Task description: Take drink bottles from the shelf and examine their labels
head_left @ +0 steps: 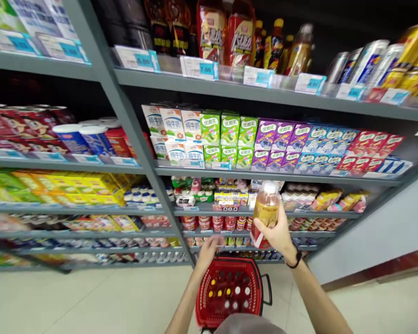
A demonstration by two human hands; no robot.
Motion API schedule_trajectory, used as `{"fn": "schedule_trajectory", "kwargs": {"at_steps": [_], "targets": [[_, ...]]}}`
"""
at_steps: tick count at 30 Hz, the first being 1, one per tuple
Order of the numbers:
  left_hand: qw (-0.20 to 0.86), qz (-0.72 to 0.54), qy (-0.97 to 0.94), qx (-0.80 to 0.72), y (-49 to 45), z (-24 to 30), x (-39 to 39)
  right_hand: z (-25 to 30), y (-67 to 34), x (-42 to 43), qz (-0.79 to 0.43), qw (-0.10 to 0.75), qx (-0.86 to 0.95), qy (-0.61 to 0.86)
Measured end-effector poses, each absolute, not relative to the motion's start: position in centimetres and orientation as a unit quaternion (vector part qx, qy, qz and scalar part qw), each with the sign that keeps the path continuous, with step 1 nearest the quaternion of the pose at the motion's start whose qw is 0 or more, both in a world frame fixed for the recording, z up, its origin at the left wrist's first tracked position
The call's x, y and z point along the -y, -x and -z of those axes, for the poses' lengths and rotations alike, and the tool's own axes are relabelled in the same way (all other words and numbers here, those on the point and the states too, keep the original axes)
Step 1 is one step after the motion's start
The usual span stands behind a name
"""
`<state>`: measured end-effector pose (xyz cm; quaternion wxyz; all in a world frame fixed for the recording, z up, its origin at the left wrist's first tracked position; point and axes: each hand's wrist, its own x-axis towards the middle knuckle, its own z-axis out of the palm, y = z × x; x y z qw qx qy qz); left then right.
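From my remote seat, the shelving [264,95] fills the frame from 9 o'clock over to 3 o'clock, and I count at least five stocked levels in the right-hand bay. The pale floor [90,301] runs along the bottom. One red basket [230,262] sits at 6 o'clock, with bottle caps showing inside it (too small and blurred for a sure count). One bottle [265,208] stands upright in the air at about 4 o'clock, in front of the third shelf level and above the basket's right side. It holds amber drink under a white cap. My right hand [278,236] wraps its fingers around the lower half, over the label, and carries it. I judge it full, so moderately heavy for its size, with stiff plastic walls and a smooth, likely slippery label, so the mid-body is the safest place to grip. My left hand [209,250] is at 6 o'clock, right at the basket's top edge, but it is blurred and I cannot tell whether its fingers are closed. One black wristband [294,260] circles the right wrist.
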<state>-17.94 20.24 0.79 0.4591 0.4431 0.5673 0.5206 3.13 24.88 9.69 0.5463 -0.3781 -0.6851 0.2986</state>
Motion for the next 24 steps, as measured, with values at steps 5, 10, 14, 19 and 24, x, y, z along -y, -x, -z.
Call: {"fn": "schedule_trajectory", "kwargs": {"at_steps": [5,10,14,19,24], "targets": [[0.524,-0.586,-0.484,-0.385,17.4,-1.8,-18.9,-4.9,0.6,-19.9,-0.386,0.429,0.685,0.446],[0.542,-0.667,-0.375,-0.349,15.9,-2.6,-16.6,-4.6,1.7,-16.6,-0.428,0.421,0.671,0.435],[0.528,-0.705,-0.334,-0.335,16.7,-3.4,-14.9,-2.0,0.7,-15.0,-0.619,0.428,0.595,0.283],[0.470,-0.736,-0.381,-0.303,18.5,-5.2,-13.9,2.3,1.5,-12.1,-0.763,0.388,0.460,0.237],[0.407,-0.721,-0.451,-0.335,19.3,-5.7,-12.9,2.9,4.0,-10.0,-0.775,0.402,0.421,0.246]]}}
